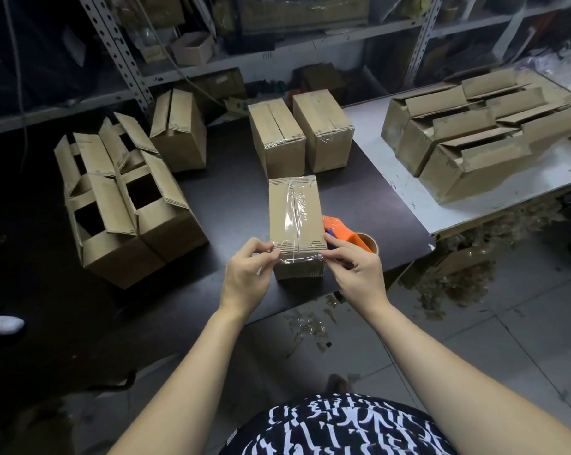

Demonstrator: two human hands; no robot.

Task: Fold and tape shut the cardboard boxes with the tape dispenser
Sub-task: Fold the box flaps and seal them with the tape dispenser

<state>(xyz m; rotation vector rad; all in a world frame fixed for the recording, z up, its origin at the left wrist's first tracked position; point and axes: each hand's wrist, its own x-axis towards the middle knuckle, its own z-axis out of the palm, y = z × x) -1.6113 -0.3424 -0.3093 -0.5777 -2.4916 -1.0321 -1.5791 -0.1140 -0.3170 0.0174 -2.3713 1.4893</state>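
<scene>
Pinching both ends of a clear tape strip (298, 256) stretched over the near top edge of the cardboard box (295, 218), left hand (246, 277) at the left corner, right hand (358, 272) at the right. Standing on the dark table (231, 198), with the orange tape dispenser (347, 234) just beside it, behind the right hand.

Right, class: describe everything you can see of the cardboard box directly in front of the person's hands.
The box is plain brown corrugated cardboard, oblong, flaps closed, standing on the dark table. Its top seam carries clear tape; another strip crosses the near edge, its ends pinched by the left hand and right hand. An orange tape dispenser lies beside it on the right.
</scene>
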